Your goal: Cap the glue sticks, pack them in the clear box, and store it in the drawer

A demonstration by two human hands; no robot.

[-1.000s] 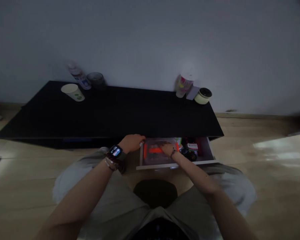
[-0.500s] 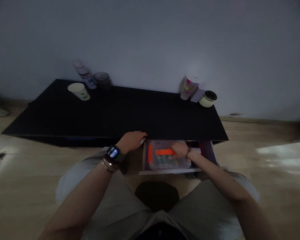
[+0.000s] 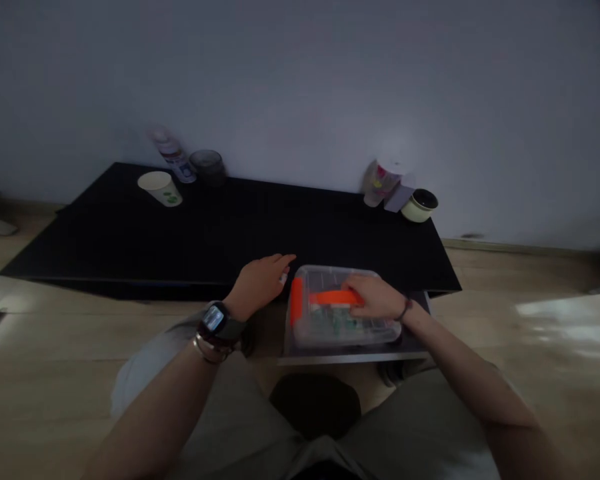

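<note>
A clear plastic storage box (image 3: 343, 333) with orange latches and an orange handle (image 3: 330, 297) is raised over the pulled-out drawer (image 3: 330, 360). My right hand (image 3: 377, 295) is closed around the right part of that handle. Small greenish items show blurred through the box's lid. At the front edge of the black cabinet (image 3: 280, 223), left of the box, rests my left hand (image 3: 257, 283), its fingers stretched forward and holding nothing. The box hides most of the drawer's inside.
On the cabinet's left stand a paper cup (image 3: 161, 188), a spray can (image 3: 176, 159) and a dark cup (image 3: 209, 167). A patterned clear cup (image 3: 380, 183), a small pale box (image 3: 399, 195) and a cream jar (image 3: 419, 207) are at the right. A dark round stool (image 3: 315, 407) sits below.
My right hand has lifted the box by its handle, up from inside the drawer. My left hand stays at the cabinet edge. The view has tilted slightly.
</note>
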